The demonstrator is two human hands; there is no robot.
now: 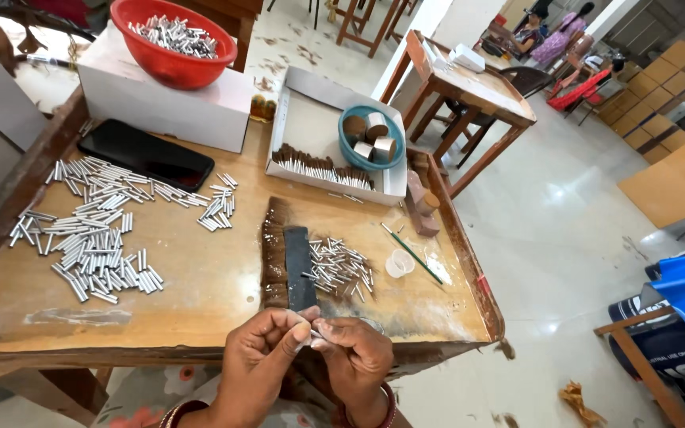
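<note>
The metal tubes (93, 238) strewn on the tan wooden table (200, 277) are silver. A red bowl (172, 43) sits on a white box (160, 99); the phone (146, 154) is black, the small bowl (370, 139) teal, the pencil (414, 255) green. Floral cloth (144, 396) shows below.

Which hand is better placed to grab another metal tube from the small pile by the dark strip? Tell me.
Right, probably. The right hand sits just below the small pile of metal tubes, while the left hand lies further left, under the dark strip. Both hands are pinching one small piece together, so either must let go first.
</note>
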